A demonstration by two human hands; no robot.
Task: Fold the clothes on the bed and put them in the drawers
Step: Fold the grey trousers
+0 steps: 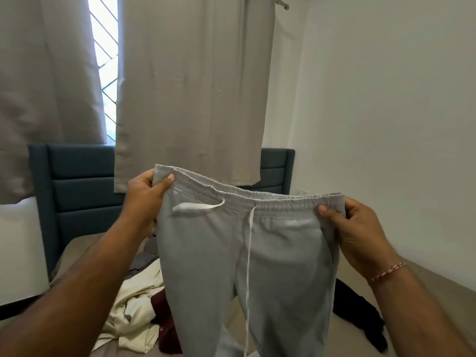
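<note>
Head view shows us early in the job, as far as we can judge. We hold a pair of grey sweatpants (231, 253) up in the air over the bed (77, 251), spread by the waistband, with the legs hanging down out of the bottom of the picture. Our left hand (146, 194) pinches the left corner of the waistband between thumb and curled fingers; our right hand (358, 233) does the same at the right corner, so both grips are closed on the fabric. The white drawstring (248, 266) dangles loose down the front.

Nothing here reads as folded yet. The sweatpants are opened flat but have no crease in them, so we would say the first fold of this garment is still to come. On the bed behind and below them lies an untidy heap: a cream garment (134, 305) on the near left, a maroon piece (164, 320) just beside it and partly hidden by the sweatpants, and a dark garment (360, 313) on the right. All look crumpled and unsorted.

No drawers are in view, nor any folded stack, so we cannot tell whether anything has been put away. From what shows, the folding of every visible item and all of the stowing remain to be done.
</note>
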